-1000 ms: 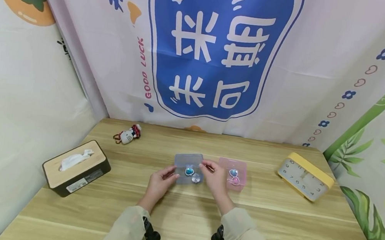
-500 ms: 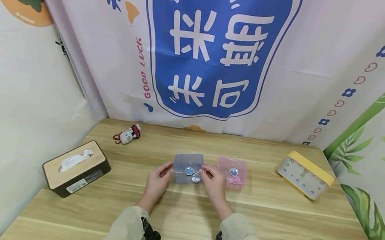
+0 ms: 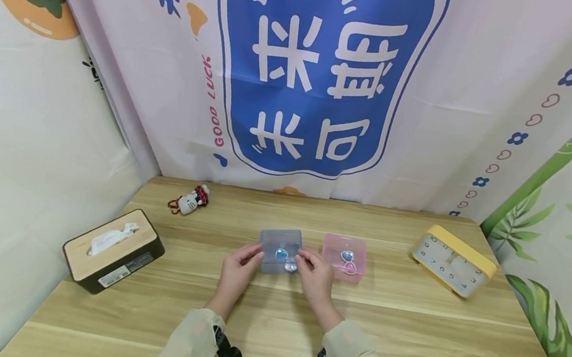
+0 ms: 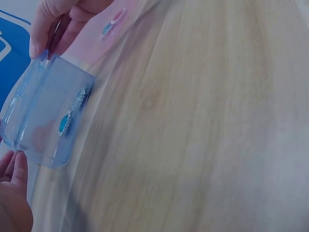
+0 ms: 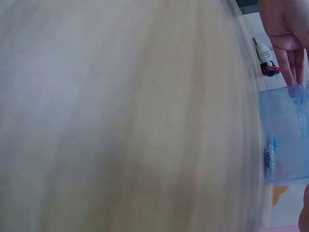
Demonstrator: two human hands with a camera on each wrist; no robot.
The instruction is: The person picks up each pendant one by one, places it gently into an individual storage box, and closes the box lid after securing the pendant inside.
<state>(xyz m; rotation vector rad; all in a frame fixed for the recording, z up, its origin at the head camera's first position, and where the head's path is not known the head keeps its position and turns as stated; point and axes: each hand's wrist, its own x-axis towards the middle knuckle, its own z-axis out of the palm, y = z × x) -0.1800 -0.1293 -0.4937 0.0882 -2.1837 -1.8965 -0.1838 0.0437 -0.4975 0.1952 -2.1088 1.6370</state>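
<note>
A small see-through blue plastic box (image 3: 271,238) sits between both hands, near the middle of the wooden table (image 3: 270,338). My left hand (image 3: 237,270) pinches its left side, and my right hand (image 3: 319,275) pinches the right side, fingertips at the rim. Through the blue plastic show a teal gem (image 3: 281,254) and a clear gem (image 3: 290,267), the teal one edged with small sparkling stones in the left wrist view. The box's lid lies over the gems. Just right of my right hand stands a see-through pink box (image 3: 333,241) holding a blue gem (image 3: 347,256) and a pink gem (image 3: 350,267).
A tissue box (image 3: 114,248) with a wooden top stands at the left, and a small plush charm (image 3: 189,201) lies at the back left. A yellow clock (image 3: 454,262) is on the right side. A printed cloth (image 3: 410,173) hangs behind the table.
The blue box's raised lid has come down over the gems, which now look paler through it. Both hands keep to its sides, having shifted only slightly.
</note>
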